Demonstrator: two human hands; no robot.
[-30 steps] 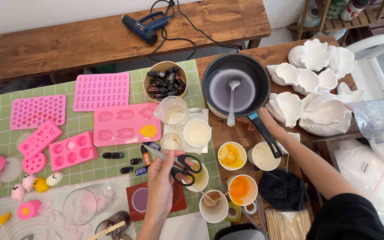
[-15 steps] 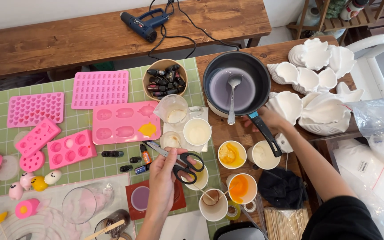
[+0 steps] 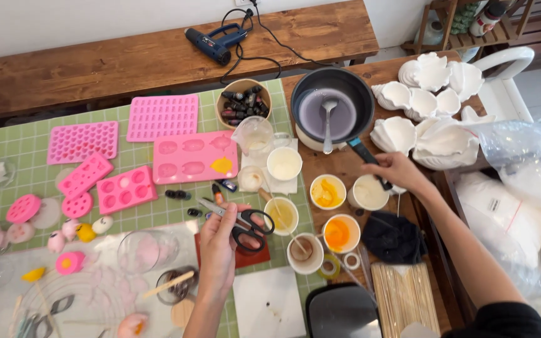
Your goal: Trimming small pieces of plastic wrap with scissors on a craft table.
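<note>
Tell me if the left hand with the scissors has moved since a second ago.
No. The left hand holds the scissors beside the same yellow cup.

A single head-worn camera looks steeply down from above the desk's [image 3: 158, 216] near edge, facing its far edge and the wooden bench [image 3: 126, 59] beyond, close enough that both forearms enter from below.

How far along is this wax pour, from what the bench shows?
Done: lilac wax sits melted in the pan, and one cavity of the large pink mould is filled yellow. In hand: left hand holds scissors; right hand grips the pan handle. Left: that mould's other cavities look unfilled.
</note>
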